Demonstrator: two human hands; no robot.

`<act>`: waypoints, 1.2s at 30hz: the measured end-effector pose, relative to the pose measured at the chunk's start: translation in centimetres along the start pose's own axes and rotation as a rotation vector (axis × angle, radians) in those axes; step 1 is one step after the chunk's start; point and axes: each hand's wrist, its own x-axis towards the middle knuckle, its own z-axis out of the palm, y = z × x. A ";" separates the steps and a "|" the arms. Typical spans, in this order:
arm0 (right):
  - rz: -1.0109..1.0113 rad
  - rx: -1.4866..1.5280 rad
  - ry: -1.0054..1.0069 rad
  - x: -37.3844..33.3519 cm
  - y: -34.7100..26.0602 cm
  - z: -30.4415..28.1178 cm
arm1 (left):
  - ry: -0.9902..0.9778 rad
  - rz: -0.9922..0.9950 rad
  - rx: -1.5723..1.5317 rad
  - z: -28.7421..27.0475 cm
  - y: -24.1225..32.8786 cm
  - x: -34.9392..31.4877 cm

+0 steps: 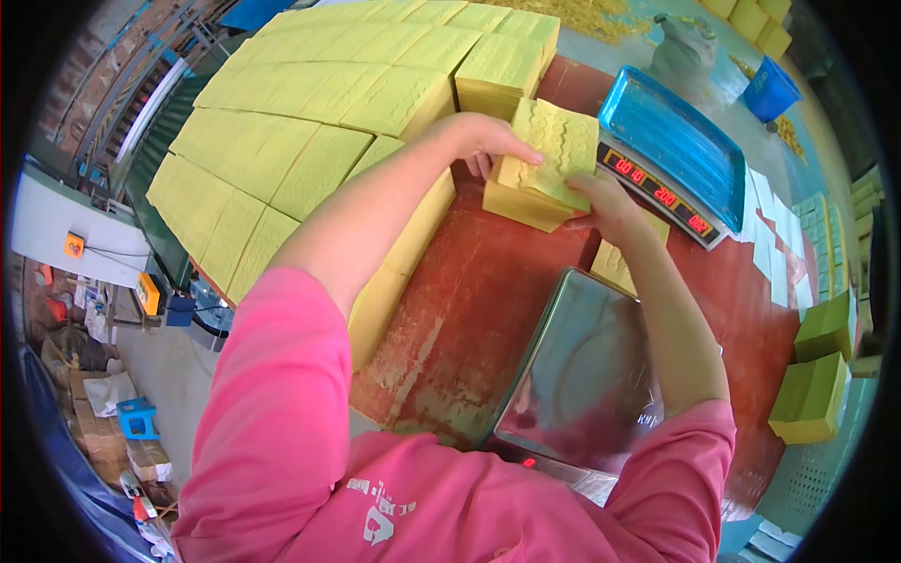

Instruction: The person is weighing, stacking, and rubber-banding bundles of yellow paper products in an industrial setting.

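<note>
Both hands, left hand [488, 141] and right hand [610, 208], grip a yellow paper stack [546, 164] on the red table [469, 300]; blue-tray scale [671, 155] right, steel scale [587, 366] near.

Worn red-brown surface [469, 291] fills frame centre. Upper left on it: rows of yellow paper stacks [310, 113]. Centre top: one small yellow stack [526, 202]. Upper right: scale with blue tray [671, 141]. Lower centre: scale with steel pan [587, 366]. Right edge: white paper slips [774, 249], yellow-green bundles [817, 394].
</note>
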 end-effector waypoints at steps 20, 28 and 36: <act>-0.709 -1.080 0.016 -8.4 1.4 0.0 | 0.777 0.152 -0.201 14.3 -4.7 -12.3; -0.488 -1.078 0.152 -10.8 0.3 4.1 | 0.736 0.298 -0.539 14.9 -7.5 -9.2; -0.466 -0.660 0.184 -8.6 -1.2 2.3 | 0.832 0.260 -0.651 13.4 -6.1 -8.7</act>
